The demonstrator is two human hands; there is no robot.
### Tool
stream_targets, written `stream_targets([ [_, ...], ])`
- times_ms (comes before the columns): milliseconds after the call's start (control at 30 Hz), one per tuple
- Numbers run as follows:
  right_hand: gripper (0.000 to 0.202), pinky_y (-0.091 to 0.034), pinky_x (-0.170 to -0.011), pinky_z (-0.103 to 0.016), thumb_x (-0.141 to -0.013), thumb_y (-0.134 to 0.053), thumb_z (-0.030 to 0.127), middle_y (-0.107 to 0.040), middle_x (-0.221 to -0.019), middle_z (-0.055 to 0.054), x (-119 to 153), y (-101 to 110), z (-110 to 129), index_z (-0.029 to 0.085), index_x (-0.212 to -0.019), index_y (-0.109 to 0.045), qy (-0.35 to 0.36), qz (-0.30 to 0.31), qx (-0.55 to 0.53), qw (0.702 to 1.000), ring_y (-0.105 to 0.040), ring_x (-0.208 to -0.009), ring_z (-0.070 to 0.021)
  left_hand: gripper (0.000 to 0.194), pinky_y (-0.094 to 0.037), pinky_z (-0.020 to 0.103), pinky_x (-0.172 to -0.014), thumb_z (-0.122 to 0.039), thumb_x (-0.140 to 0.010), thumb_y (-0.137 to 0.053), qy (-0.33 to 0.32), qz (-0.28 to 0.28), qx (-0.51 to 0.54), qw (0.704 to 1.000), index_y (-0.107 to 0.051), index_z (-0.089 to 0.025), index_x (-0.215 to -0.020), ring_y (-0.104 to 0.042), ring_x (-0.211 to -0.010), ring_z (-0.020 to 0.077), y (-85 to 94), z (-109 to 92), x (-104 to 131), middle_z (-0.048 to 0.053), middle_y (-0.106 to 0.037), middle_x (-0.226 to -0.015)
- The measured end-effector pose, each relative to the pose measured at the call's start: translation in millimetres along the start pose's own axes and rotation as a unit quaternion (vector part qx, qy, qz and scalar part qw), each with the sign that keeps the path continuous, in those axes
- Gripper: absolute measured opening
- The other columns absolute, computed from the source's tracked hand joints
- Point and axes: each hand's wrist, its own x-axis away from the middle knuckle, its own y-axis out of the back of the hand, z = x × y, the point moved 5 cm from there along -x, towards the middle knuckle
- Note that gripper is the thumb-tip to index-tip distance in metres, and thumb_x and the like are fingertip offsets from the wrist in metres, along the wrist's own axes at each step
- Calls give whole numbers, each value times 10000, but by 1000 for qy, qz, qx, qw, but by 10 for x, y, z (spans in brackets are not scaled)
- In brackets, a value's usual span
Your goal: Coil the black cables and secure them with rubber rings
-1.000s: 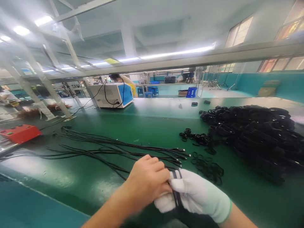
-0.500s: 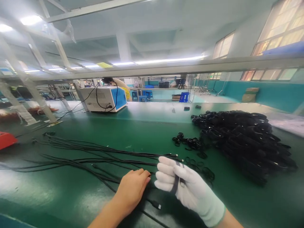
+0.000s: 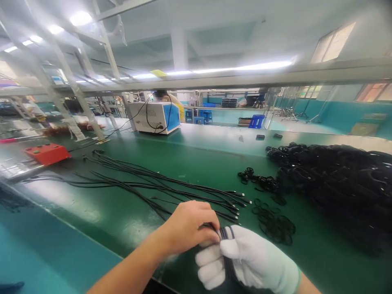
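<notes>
My bare left hand [image 3: 191, 226] pinches the black cable beside the fingers of my right hand. My right hand [image 3: 241, 257], in a white glove, is closed around a black cable [image 3: 227, 261] looped over its fingers, the thumb pressing on it. Behind both hands, long black cables [image 3: 134, 183] with metal-tipped plugs lie stretched across the green table. Small black rings [image 3: 275, 222] lie loose to the right of them, with smaller dark bits [image 3: 260, 181] just beyond.
A large heap of coiled black cables [image 3: 346, 188] covers the table's right side. A white and blue box [image 3: 156, 117] stands at the back, a red box [image 3: 48, 153] at the left. A metal shelf frame [image 3: 196, 83] crosses above. Someone is behind the white box.
The view has swung left. My left hand has come off the table area to my right hand and now grips the cable there. More cable loops show around my gloved fingers.
</notes>
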Motion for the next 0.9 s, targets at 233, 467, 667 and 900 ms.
stream_targets([
  [233, 350, -259, -584, -243, -646, -748, 235, -261, -657, 54, -116, -4, -21, 149, -828, -462, 37, -27, -138, 989, -282, -578, -76, 212, -446, 210, -646, -198, -832, -481, 110, -1, 178, 978, -683, -141, -804, -605, -750, 145, -280, 333, -58, 21, -681, -790],
  [467, 328, -402, -848, -345, -758, -670, 245, -579, -933, -33, 41, 260, 424, 168, -1068, -593, 227, -178, -96, 953, -525, -820, -130, 286, -405, 265, -682, -204, -911, -343, 200, -33, -122, 971, -624, -238, -944, -620, -783, 173, -274, 407, 11, 15, -678, -890],
  [667, 306, -362, -1018, -433, -808, -624, 264, -594, -1197, -95, 164, 461, 560, 152, -1094, -623, 249, -247, -78, 933, -568, -1064, -217, 267, -385, 301, -627, -200, -914, -348, 241, -10, -233, 942, -610, -245, -881, -623, -699, 206, -456, 105, 41, 11, -671, -819],
  [900, 378, -375, -973, -476, -760, -681, 285, -630, -1115, -132, 141, 449, 488, 135, -1099, -605, 227, -281, 3, 932, -597, -1008, -257, 184, -306, 295, -561, -116, -819, -464, 62, -80, -269, 958, -539, -202, -675, -536, -554, 161, -539, -127, 45, -14, -601, -636],
])
